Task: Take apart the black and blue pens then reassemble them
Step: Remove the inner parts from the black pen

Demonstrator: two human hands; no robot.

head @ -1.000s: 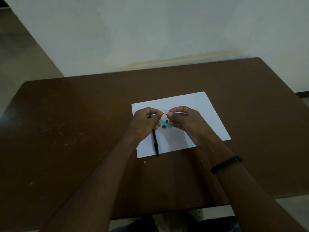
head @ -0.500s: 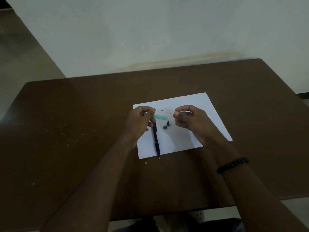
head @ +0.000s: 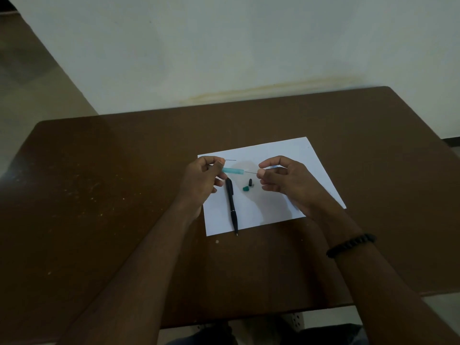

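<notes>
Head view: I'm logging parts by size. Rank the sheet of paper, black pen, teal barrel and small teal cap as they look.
1. sheet of paper
2. black pen
3. teal barrel, partly hidden by the left hand
4. small teal cap

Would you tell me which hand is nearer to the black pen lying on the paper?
Left. The left hand sits right beside the top end of the black pen; the right hand is farther off, across the paper.
</notes>
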